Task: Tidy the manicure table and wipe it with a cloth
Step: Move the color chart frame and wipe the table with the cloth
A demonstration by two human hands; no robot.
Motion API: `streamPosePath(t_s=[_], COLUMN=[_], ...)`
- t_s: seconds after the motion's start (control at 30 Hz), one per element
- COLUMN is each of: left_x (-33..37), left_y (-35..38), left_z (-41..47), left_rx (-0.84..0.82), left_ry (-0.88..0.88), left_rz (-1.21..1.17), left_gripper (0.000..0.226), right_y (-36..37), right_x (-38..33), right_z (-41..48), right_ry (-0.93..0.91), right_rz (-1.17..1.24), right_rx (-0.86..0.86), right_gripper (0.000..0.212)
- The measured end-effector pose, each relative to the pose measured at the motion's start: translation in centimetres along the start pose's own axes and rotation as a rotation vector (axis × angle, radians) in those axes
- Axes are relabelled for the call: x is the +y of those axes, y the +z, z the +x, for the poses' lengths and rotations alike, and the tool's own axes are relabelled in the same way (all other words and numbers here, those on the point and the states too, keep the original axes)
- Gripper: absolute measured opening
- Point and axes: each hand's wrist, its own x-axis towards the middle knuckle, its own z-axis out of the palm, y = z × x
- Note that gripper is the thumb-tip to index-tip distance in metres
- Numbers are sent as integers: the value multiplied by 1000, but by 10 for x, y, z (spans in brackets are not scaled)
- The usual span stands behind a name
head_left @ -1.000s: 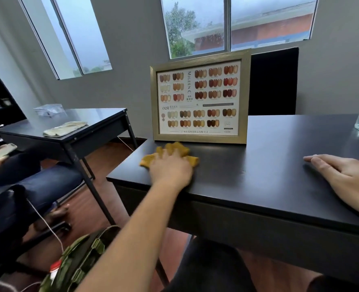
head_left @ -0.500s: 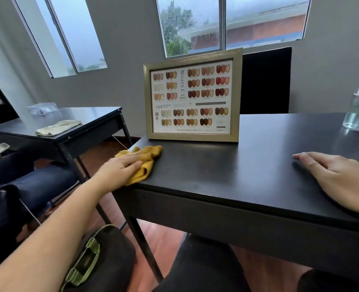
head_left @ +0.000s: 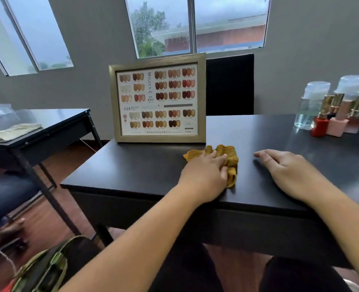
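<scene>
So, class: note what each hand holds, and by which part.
The left hand presses the yellow cloth flat on the table, palm over its middle, no curled grip; right hand rests bare, holding nothing.

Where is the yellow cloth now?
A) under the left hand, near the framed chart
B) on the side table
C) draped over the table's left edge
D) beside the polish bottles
A: the left hand presses the yellow cloth down just before the framed nail colour chart.
</scene>
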Motion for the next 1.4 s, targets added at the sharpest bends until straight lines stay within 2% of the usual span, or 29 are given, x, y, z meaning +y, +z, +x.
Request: streamPosePath(t_s=[0.1,0.2,0.27,0.33,0.43,0.53,0.67,0.73,0.83,0.9,0.93,0.97,1.03,1.17,1.23,1.3,1.4], left_x=[-11,-36,-60,-85,-108,-114,-119,-122,-122,-122,-122,-123,-124,-125,-124,-123,-121], left_y=[-9,-25,-35,-41,-38,-32,-29,-27,-25,-24,-24,-24,-24,-25,-26,-26,-28], left_z=[-2,-13,-16,-17,-17,-15,-15,-15,-14,-13,-12,-13,-13,-12,-13,-13,-15], left_rx=[-38,110,227,184,45,49,68,77,95,111,113,111,101,91,93,93,88], left_ry=[48,47,-9,-136,-269,-272,-251,-240,-233,-233,-232,-232,-234,-240,-246,-248,-247], left_rz=[-191,-388,-299,-138,44,56,67,74,79,89,92,93,85,59,52,52,48], left_gripper=[46,39,38,44,52,54,55,56,57,57,56,56,56,56,56,56,55], right_y=[0,-1,2,13,46,69,50,28,-5,-12,-10,-5,14,47,38,15,-20], right_x=[-1,-7,-23,-50,-91,-101,-59,-25,22,30,26,15,-13,-55,-52,-37,2], right_z=[-1,-2,2,9,16,14,12,18,34,48,55,60,61,25,9,4,8], right_ry=[-16,-39,-92,-160,-239,-216,-262,-173,161,351,384,369,219,-301,-466,-483,-310], right_rz=[9,65,78,88,-103,-409,-415,-453,-529,-523,-509,-494,-469,-399,-274,-141,-125], right_rx=[-6,54,135,127,-71,-274,-298,-290,-226,-194,-195,-207,-248,-368,-439,-503,-427], right_gripper=[36,33,32,34,48,61,56,55,57,59,60,59,56,50,49,48,47])
